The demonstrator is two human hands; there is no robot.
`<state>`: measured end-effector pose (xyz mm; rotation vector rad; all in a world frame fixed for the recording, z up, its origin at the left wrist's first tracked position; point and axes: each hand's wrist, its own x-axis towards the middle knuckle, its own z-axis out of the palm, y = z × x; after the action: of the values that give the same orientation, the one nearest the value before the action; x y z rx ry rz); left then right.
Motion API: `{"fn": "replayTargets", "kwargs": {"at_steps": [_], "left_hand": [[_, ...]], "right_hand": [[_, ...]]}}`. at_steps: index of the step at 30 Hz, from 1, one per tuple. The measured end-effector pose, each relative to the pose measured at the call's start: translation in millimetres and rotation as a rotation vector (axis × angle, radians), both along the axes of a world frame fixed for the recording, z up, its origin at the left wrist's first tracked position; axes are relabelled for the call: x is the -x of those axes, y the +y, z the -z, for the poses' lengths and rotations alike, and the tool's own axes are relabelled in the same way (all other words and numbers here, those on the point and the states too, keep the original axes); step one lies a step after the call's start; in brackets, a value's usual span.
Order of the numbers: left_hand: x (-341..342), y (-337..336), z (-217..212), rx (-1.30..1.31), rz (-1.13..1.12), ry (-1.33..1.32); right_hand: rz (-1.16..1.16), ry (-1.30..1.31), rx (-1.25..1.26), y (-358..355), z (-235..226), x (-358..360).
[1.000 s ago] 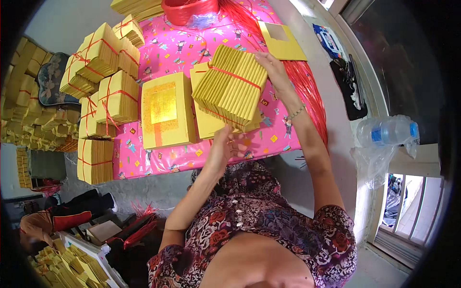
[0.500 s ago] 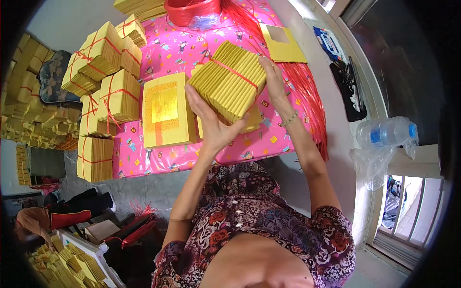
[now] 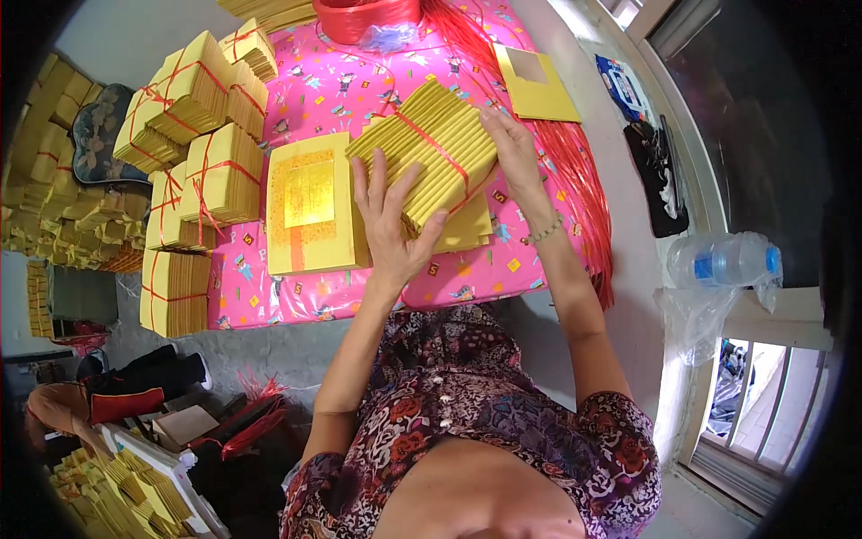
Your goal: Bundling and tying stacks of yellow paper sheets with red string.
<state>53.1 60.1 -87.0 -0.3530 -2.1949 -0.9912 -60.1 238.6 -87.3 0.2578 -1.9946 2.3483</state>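
Note:
A thick bundle of folded yellow paper (image 3: pixel 453 135), with a red strip (image 3: pixel 429 140) across its folded edges, is tilted between my two hands above the table. My left hand (image 3: pixel 395 238) grips its near left side, fingers spread over the folded edges and thumb at the lower corner. On the far right end, my right hand (image 3: pixel 519 171) presses against the bundle with its fingers together. Loose yellow sheets (image 3: pixel 471 232) lie partly hidden beneath it. Left of my left hand lies a yellow paper stack (image 3: pixel 352 216) with a shiny gold square on top.
Several red-tied yellow bundles (image 3: pixel 221 184) are piled along the left of the pink patterned table (image 3: pixel 305 301). Red plastic strips (image 3: pixel 575 180) hang along the right, below a yellow sheet (image 3: pixel 539 85). A red roll (image 3: pixel 368 18) sits at the back. A person (image 3: pixel 63 409) is at lower left.
The bundle has tipped down and turned slightly, showing more of its folded edges. My left fingers have moved from its left corner onto its face and spread apart.

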Motion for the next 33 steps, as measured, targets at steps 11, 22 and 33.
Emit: {"fn": "replayTargets", "kwargs": {"at_steps": [11,22,33], "left_hand": [[6.5,13.0,17.3,-0.041,-0.001,0.156],[6.8,10.6,16.1,-0.007,-0.031,0.166],[3.3,-24.5,19.6,-0.054,0.027,-0.122]], "right_hand": [[-0.056,0.013,-0.002,3.9,-7.1,-11.0],[-0.061,0.047,-0.038,-2.2,-9.4,-8.8],[-0.097,0.056,0.035,18.8,10.1,-17.8]]}}
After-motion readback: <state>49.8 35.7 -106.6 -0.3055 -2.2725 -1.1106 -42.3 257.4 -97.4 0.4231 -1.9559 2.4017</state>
